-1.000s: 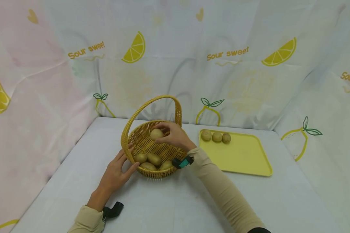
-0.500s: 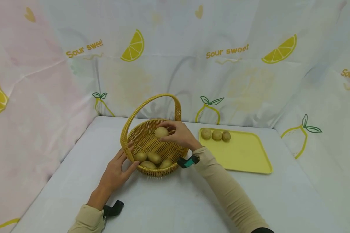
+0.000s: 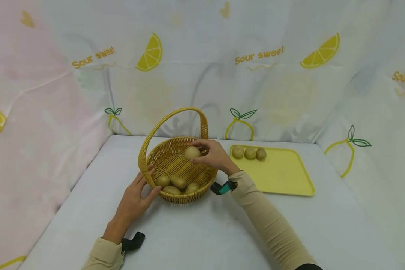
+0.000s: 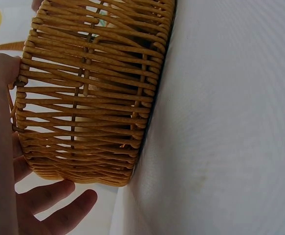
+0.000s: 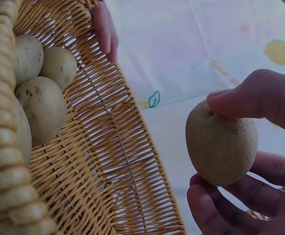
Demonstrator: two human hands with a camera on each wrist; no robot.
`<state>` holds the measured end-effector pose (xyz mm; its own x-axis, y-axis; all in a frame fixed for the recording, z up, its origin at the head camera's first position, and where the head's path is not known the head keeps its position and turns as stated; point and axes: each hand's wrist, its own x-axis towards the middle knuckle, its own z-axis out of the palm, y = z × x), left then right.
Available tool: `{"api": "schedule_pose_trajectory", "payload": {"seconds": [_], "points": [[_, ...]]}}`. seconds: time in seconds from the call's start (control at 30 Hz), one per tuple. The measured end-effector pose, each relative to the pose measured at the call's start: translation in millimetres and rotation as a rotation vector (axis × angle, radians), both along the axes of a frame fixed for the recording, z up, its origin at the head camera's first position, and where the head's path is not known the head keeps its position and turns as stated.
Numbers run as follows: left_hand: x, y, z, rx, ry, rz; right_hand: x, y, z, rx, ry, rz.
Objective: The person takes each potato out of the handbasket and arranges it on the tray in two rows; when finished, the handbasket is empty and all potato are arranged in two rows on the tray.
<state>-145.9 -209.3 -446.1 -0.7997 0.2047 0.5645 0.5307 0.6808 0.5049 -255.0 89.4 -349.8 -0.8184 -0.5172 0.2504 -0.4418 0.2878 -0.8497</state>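
Observation:
A wicker basket (image 3: 179, 197) with a tall arched handle stands on the table. My left hand (image 3: 132, 202) grips its left side, thumb at the rim and fingers reaching round by the handle's foot. From close up in the left wrist view, two fingers stretch past the woven wall (image 4: 93, 88). Over the basket, my right hand (image 3: 216, 154) pinches a round, pale potato (image 3: 192, 153) between thumb and fingers. The right wrist view shows this held potato (image 5: 221, 144) apart from the rim. Several other potatoes (image 3: 178, 182) lie in the near part of the basket.
To the right lies a yellow tray (image 3: 283, 172), with three potatoes (image 3: 250, 153) in a row at its far left corner. White cloth covers the table (image 3: 195, 236). Behind stands a fabric backdrop (image 3: 189, 75) printed with lemons.
My right hand has moved a little to the right with the potato, still over the basket. The left hand stays at the basket's side. The head view has tilted slightly.

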Motion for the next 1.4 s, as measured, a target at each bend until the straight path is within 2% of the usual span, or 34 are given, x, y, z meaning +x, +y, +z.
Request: {"api": "schedule_pose_trajectory", "payload": {"seconds": [0.37,0.67,0.9,1.4], "points": [[4.0,2.2,-2.4,0.02,-0.015,0.015,1.0,7.9,-3.0,-0.002,-0.012,-0.022],[0.5,1.8,-3.1,0.013,-0.008,0.005,-0.1,15.4,-2.5,-0.02,-0.017,-0.04],[1.9,1.9,-5.5,0.007,-0.023,0.008,6.6,27.6,-2.6,-0.048,-0.028,-0.043],[0.7,0.1,1.3,-0.003,-0.003,0.005,16.0,55.5,-1.2,-0.071,-0.038,-0.132]]}}
